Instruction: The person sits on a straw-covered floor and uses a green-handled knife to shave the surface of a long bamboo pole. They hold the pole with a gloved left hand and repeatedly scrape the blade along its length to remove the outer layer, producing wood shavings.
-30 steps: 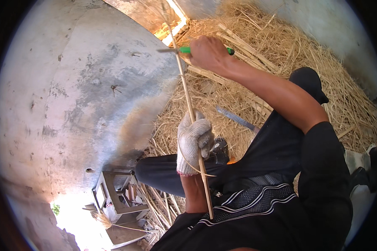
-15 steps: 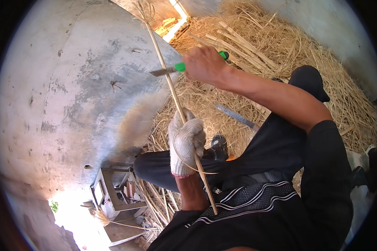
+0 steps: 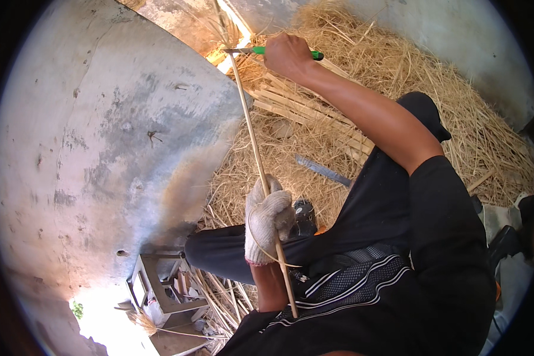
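one slender stick (image 3: 252,130), flat-bladed knife (image 3: 257,51)

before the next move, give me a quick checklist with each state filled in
1. Left hand gloved and closed around the stick: ok.
2. Right hand gripping the green-handled knife: ok.
3. Right hand gloved: not ok, it is bare.
4. Left hand clear of the blade: ok, it grips the stick well nearer the body.
5. Blade touching the stick: cannot tell; it crosses it in view.
6. Loose long blade away from both hands: ok, it lies on the straw.
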The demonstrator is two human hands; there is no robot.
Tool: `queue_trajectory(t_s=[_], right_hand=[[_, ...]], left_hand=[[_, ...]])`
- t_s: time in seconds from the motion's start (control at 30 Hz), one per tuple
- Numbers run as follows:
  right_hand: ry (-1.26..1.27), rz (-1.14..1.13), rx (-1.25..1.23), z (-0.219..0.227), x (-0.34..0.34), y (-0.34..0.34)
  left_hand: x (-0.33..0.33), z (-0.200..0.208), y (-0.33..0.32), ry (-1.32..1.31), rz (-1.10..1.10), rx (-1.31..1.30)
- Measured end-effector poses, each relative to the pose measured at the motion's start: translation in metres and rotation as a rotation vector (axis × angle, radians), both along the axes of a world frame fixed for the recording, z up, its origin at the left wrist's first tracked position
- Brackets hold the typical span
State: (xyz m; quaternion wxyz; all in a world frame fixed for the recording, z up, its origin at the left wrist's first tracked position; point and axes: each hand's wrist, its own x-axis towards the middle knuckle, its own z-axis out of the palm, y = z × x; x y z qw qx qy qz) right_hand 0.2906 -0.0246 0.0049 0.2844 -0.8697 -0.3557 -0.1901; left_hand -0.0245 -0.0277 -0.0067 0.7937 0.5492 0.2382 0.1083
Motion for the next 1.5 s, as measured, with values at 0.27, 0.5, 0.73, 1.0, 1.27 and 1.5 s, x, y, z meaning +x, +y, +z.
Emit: queue_trajectory(t_s=[0.27,0.5,0.73,1.0,1.27,1.5], right_hand=[[-0.044,0.408,-0.027,0.008,-0.054,-0.017],[-0.233,0.296,0.04,-0.005,-0.065,-0.009],[-0.13,0.026,-0.063,-0.018,-0.005,0.003],[0.24,0.19,0.007,0.01,-0.011,-0.007],[0.01,0.415,-0.072,0.01,-0.037,-0.017],[0.511,0.693,0.288,0.017,-0.085,-0.03]], left_hand=[[-0.006,0.006,0.01,-0.086,0.047,-0.029],[-0.011,0.001,0.001,-0.017,0.104,0.164],[-0.022,-0.01,-0.016,0.039,-0.007,0.12],[-0.015,-0.011,-0.004,-0.044,0.02,0.019],[-0.01,-0.005,-0.002,-0.003,0.145,0.157],[-0.015,0.01,-0.003,-0.023,0.138,0.116]])
